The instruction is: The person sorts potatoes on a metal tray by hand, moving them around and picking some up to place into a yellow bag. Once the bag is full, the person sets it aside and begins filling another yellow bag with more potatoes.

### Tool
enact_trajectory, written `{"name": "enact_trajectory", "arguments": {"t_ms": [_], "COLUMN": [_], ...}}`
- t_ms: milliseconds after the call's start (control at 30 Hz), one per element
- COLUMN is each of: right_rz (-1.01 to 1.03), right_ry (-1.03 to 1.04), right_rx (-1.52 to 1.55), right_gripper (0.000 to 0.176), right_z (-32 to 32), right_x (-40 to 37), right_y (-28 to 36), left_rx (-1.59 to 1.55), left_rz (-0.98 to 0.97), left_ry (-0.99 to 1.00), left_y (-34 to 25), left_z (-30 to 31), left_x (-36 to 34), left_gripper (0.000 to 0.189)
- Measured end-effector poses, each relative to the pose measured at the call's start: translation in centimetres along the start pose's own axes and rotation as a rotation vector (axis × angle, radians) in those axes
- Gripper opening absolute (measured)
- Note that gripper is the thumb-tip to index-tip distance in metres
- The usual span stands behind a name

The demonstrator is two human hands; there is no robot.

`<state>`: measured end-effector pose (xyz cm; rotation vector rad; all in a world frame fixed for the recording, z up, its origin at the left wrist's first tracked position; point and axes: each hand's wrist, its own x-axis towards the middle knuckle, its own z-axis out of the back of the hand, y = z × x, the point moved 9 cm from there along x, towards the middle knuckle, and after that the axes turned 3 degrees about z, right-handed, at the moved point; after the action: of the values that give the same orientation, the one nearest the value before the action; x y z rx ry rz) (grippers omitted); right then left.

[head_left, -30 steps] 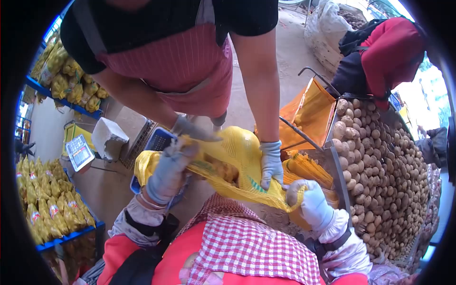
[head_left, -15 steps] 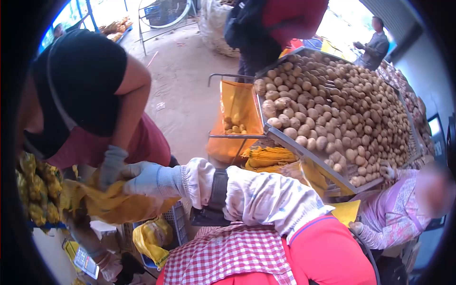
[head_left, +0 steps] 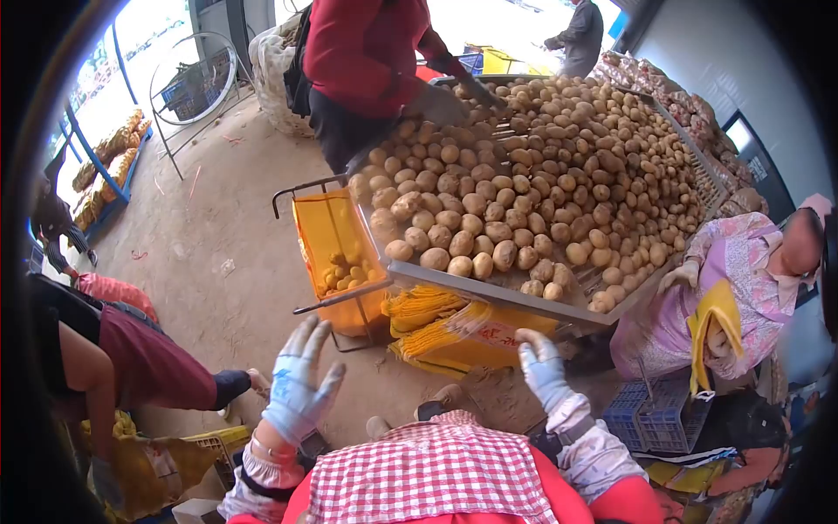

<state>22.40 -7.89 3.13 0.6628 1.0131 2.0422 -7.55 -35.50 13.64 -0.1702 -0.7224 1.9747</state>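
Note:
Both of my hands wear pale blue and white gloves and hold nothing. My left hand (head_left: pixel 299 382) is raised at the lower centre-left with its fingers apart, below an orange mesh bag (head_left: pixel 336 253) that hangs on a metal frame with potatoes inside. My right hand (head_left: pixel 543 367) is raised at the lower centre-right, fingers apart, just below the front edge of the sorting table (head_left: pixel 515 301). Many potatoes (head_left: pixel 559 201) cover that table. Folded yellow bags (head_left: pixel 454 327) lie under its near edge, between and beyond my hands.
A co-worker in red (head_left: pixel 367 61) reaches onto the potatoes. On the right, another in a floral top (head_left: pixel 663 323) holds a yellow bag (head_left: pixel 717 327). At left, a person (head_left: pixel 148 358) bends over a mesh bag (head_left: pixel 166 472). Blue crates (head_left: pixel 650 415) stand at lower right.
My view has swung toward the table. The gloved hand that reached left to the yellow mesh bag is away from it, and both my hands now show. The co-worker in red has hands on the potatoes.

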Motion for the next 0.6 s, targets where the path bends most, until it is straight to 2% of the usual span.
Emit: {"name": "enact_trajectory", "arguments": {"t_ms": [33, 100, 167, 200, 233, 267, 300, 333, 367, 433, 467, 500, 567, 600], "right_rz": [0.002, 0.043, 0.05, 0.038, 0.035, -0.006, -0.044, -0.107, -0.164, -0.078, -0.004, -0.012, -0.003, 0.005], "right_ry": [-0.153, -0.305, -0.312, -0.288, -0.281, -0.24, -0.198, -0.045, -0.076, -0.078, -0.098, -0.082, -0.08, -0.088], "right_rx": [0.003, -0.135, -0.378, -0.422, -0.413, -0.431, -0.449, -0.466, -0.48, -0.595, -0.637, -0.627, -0.748, -0.727], "right_gripper": [0.027, 0.037, 0.049, 0.058, 0.058, 0.059, 0.061, 0.066, 0.071, 0.074, 0.073, 0.073, 0.072, 0.07], "right_z": [3.5, 8.4, 11.3, 11.8, 11.7, 11.0, 10.1, 7.8, 7.1, 6.8, 6.7, 6.5, 6.2, 6.1], "right_x": [0.7, 3.7, 7.2, 9.0, 10.1, 11.0, 12.0, 12.5, 12.0, 12.0, 11.9, 12.0, 12.3, 12.6], "right_y": [-1.0, -3.7, -3.1, -4.4, -5.7, -7.2, -8.7, -11.0, -10.5, -9.1, -8.5, -8.7, -7.7, -7.2], "left_rx": [-0.031, -0.051, 0.008, 0.08, 0.149, 0.156, 0.221, 0.287, 0.295, 0.305, 0.284, 0.292, 0.27, 0.229], "left_rz": [-0.013, -0.105, -0.179, -0.19, -0.198, -0.187, -0.148, -0.109, -0.096, -0.091, -0.138, -0.127, -0.303, -0.33], "left_ry": [0.097, 0.169, 0.181, 0.171, 0.165, 0.172, 0.097, 0.02, 0.025, 0.012, 0.042, 0.057, 0.325, 0.419], "left_y": [-0.8, -3.7, -5.4, -6.2, -6.9, -7.0, -6.6, -6.0, -5.5, -4.8, -5.9, -6.6, -9.6, -10.5], "left_z": [-2.7, -6.8, -11.7, -13.9, -16.2, -18.7, -20.6, -22.2, -24.3, -27.3, -27.2, -26.6, -27.0, -26.7], "left_x": [2.5, 7.9, 12.9, 15.4, 17.7, 20.0, 22.3, 23.9, 24.5, 24.5, 23.7, 22.7, 20.1, 19.5], "left_gripper": [0.06, 0.061, 0.061, 0.062, 0.064, 0.064, 0.067, 0.07, 0.07, 0.076, 0.077, 0.077, 0.074, 0.07]}}
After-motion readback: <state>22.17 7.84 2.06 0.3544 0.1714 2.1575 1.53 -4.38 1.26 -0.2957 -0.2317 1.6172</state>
